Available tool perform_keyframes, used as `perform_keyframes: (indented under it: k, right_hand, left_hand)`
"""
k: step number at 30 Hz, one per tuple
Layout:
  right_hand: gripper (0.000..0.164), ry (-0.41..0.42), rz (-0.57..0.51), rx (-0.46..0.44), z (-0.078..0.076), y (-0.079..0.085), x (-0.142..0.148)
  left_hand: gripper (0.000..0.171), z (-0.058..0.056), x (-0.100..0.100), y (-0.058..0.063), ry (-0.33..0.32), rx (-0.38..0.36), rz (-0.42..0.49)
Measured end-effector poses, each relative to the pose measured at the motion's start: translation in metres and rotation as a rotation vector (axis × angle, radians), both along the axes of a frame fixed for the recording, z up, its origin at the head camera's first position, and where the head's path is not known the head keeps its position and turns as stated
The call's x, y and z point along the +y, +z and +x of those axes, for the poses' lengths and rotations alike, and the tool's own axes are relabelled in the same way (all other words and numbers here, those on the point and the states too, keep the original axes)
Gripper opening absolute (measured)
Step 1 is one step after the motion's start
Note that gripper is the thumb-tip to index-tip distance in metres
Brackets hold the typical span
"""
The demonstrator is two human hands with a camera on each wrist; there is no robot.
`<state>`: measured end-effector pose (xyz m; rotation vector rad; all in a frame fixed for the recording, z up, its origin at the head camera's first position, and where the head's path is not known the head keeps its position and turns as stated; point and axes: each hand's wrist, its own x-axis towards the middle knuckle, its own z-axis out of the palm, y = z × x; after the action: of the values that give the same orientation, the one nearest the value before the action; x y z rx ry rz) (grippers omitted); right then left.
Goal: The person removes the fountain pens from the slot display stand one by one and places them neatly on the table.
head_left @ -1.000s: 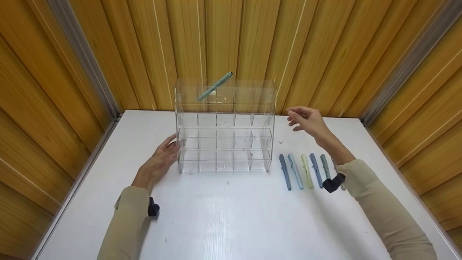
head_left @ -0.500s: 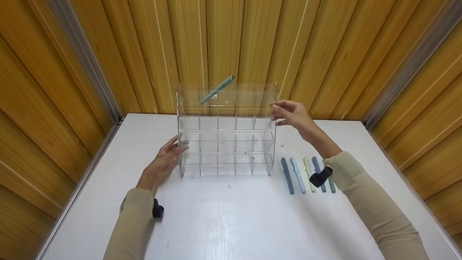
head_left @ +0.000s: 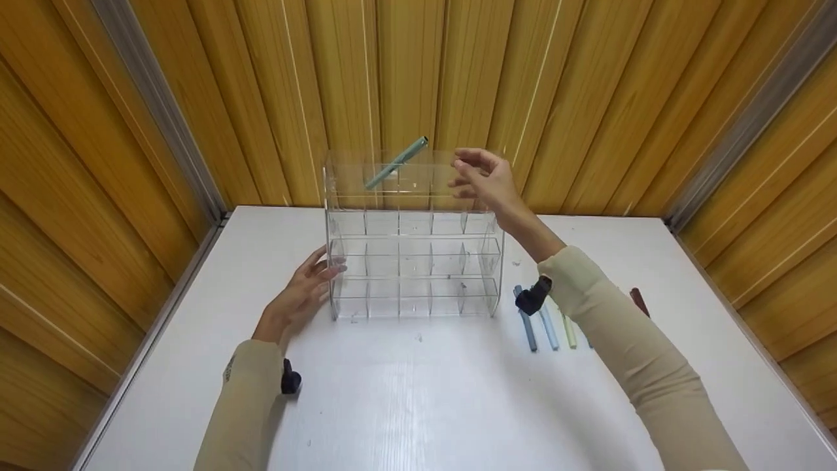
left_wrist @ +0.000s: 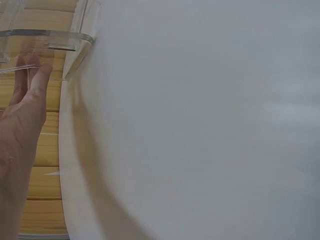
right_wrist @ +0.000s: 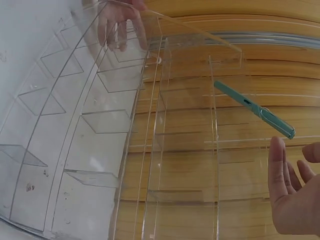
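A clear acrylic organizer [head_left: 415,245] with several compartments stands on the white table. A teal pen [head_left: 397,163] leans at a slant in its top tier, its upper end sticking out above. My left hand [head_left: 301,288] rests against the organizer's left side panel, its extended fingers seen through the plastic in the right wrist view. At the organizer's top right, my right hand [head_left: 487,183] is raised with loosely bent fingers and nothing in them. In the right wrist view its fingertips [right_wrist: 276,145] are just short of the pen's near end.
Right of the organizer lies a row of pens, including a dark blue pen [head_left: 528,330], a light blue pen [head_left: 549,327] and a yellow-green pen [head_left: 569,332]. The right forearm covers part of the row. A dark red pen [head_left: 639,301] shows beyond the sleeve. Wood-patterned walls [head_left: 588,98] enclose the table.
My right hand has moved left and up from beside the organizer to its top, near the teal pen. The left hand has stayed at the side panel.
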<state>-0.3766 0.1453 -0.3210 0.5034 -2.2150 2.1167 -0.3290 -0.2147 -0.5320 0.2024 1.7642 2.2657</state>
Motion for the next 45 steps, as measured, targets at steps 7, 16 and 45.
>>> perform_keyframes:
  k: [7, 16, 45]
  right_hand:
    - [0.046, -0.013, -0.120, -0.014, -0.013, -0.001, -0.028]
    - [0.058, 0.081, -0.145, -0.098, -0.015, -0.004, -0.058]
    - [0.038, -0.001, -0.285, -0.158, -0.017, -0.006, -0.079]
  left_hand:
    - [0.078, 0.003, 0.000, -0.001, 0.002, -0.003, -0.009]
    - [0.076, 0.007, 0.004, -0.002, 0.012, -0.020, 0.008]
    - [0.072, 0.009, 0.011, -0.001, 0.028, -0.027, 0.078]
